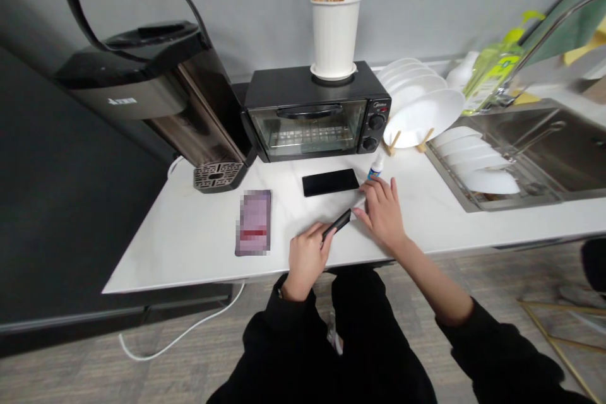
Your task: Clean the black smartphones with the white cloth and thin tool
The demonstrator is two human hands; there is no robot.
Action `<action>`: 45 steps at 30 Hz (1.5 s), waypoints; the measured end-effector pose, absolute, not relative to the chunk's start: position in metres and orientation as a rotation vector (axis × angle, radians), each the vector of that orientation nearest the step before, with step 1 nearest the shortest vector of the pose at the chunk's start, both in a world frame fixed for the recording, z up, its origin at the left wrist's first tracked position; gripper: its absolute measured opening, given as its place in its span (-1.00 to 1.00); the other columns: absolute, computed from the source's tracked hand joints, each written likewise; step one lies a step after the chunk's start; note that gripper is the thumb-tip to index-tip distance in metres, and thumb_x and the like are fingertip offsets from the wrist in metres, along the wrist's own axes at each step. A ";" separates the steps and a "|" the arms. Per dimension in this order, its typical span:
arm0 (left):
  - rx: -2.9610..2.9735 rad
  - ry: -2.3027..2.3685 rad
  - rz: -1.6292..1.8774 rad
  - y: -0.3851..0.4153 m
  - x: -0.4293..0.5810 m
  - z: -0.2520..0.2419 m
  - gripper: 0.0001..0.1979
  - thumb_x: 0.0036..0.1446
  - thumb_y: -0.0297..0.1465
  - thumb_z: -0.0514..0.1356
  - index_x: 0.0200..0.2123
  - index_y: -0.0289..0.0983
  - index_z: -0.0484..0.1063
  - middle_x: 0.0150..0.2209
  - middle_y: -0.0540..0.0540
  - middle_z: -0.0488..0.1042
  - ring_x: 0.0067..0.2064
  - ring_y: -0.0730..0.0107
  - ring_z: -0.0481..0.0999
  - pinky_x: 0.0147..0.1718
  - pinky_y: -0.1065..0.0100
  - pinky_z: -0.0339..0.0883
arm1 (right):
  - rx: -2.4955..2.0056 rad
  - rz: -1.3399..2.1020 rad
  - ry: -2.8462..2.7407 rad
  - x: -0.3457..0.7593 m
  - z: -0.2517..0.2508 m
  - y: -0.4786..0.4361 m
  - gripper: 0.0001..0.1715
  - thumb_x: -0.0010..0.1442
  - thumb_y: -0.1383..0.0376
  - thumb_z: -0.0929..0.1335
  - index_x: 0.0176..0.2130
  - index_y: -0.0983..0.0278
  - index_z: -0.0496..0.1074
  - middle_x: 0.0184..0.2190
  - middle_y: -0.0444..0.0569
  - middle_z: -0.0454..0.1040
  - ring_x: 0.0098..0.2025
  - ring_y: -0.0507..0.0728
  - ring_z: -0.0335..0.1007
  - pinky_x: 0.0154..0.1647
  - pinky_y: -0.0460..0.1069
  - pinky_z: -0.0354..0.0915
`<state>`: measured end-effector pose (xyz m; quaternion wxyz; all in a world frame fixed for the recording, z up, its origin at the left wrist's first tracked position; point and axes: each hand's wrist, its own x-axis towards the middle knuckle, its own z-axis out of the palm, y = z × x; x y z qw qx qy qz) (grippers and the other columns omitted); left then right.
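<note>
My left hand [305, 259] is closed around the near end of a slim black flat device [337, 225]. It is tilted on edge, with its far end pointing up and right over the white countertop [189, 240]. My right hand [383, 211] is released, palm down with fingers spread on the counter, and its thumb is right at the far tip of the black device. I can't tell if it's actually touching. There may be something pale under the fingertips, too washed out to call.

Just beyond the hands, a black rectangular phone [330, 182] lies flat with its screen dark. A small white bottle with a blue label [376, 167] stands upright just beside its right end, near my right fingertips. To the left, well apart, a second phone with a blurred-out screen [254, 222] lies flat.

At the back is a black toaster oven [315, 113] with a white ribbed utensil holder [334, 38] on top, holding wooden chopsticks and a spoon. A black water dispenser [156, 76] stands to its left. White plates in a rack [421, 107] are on the right, then a steel sink [544, 151] with more plates and a green soap bottle [497, 69].
</note>
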<state>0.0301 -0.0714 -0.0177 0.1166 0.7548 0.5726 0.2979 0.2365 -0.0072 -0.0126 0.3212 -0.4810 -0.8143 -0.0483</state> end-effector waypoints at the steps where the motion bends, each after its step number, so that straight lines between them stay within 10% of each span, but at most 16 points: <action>1: 2.209 1.680 0.865 -0.071 0.030 -0.019 -0.73 0.48 -0.30 0.12 -0.11 -0.24 0.62 -0.22 -0.12 0.66 -0.22 0.25 0.67 -0.26 0.35 0.43 | -1.245 -0.096 -2.155 0.230 -0.013 -0.015 -0.24 0.49 -0.18 0.07 0.16 0.34 0.37 0.14 0.28 0.46 0.37 0.46 0.20 0.48 0.46 -0.11; 18: 2.238 1.678 0.720 -0.068 0.022 -0.028 -0.85 0.15 -0.49 0.30 -0.20 -0.26 0.64 -0.24 -0.14 0.67 -0.26 0.18 0.66 -0.26 0.31 0.50 | -0.867 0.057 -2.442 0.194 -0.013 -0.057 -0.07 0.39 -0.28 0.21 0.32 0.40 0.28 0.27 0.29 0.44 0.43 0.39 0.18 0.55 0.38 -0.17; 37: 2.232 1.656 0.863 -0.072 0.028 -0.019 -0.74 0.48 -0.34 0.10 -0.08 -0.23 0.61 -0.21 -0.13 0.65 -0.20 0.24 0.68 -0.23 0.35 0.44 | -1.310 -0.056 -2.115 0.229 -0.005 -0.015 -0.32 0.48 -0.18 0.12 0.03 0.27 0.46 -0.02 0.16 0.54 0.16 0.38 0.38 0.48 0.41 -0.06; 45: 2.294 1.709 0.695 -0.068 0.019 -0.033 -0.89 0.22 -0.48 0.26 -0.24 -0.27 0.61 -0.22 -0.18 0.68 -0.25 0.14 0.67 -0.26 0.28 0.50 | -0.882 0.041 -2.408 0.198 -0.014 -0.054 -0.15 0.42 -0.25 0.21 0.29 0.34 0.35 0.20 0.21 0.51 0.25 0.35 0.36 0.52 0.34 -0.06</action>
